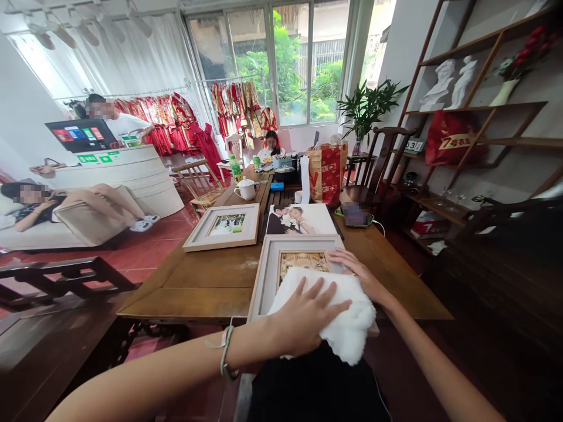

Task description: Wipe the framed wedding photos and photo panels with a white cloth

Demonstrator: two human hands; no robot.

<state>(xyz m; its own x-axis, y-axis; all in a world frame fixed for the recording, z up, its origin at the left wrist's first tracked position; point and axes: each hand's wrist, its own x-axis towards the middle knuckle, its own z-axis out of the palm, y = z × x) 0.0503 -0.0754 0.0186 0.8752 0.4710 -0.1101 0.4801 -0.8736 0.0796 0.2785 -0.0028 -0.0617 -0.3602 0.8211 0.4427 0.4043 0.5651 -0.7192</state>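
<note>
White cloth (334, 310) lies on the near frame (268, 275) at the desk's (206, 287) front edge, covering the lower right part of the glass; the photo's upper strip shows bare above it. Left hand (308, 319) presses flat on the cloth, palm down, fingers (328, 293) spread and pointing away toward the photo, forearm coming in from lower left with a wristband (226, 351). Right hand (356, 272) rests on the frame's right side just beside the cloth, fingers loosely together and laid flat, not pinching anything, seems to steady the frame; forearm runs in from lower right. Progress, as a judgement: wiping of this frame looks mid-way, cloth on the glass, top part and left border not under it. Second frame (224, 225) and an unframed print (301, 220) lie further up the desk, apart from both hands, untouched. Beyond: mug (245, 189), red bag (328, 170), phone (355, 214). Other people sit well off in the room.
</note>
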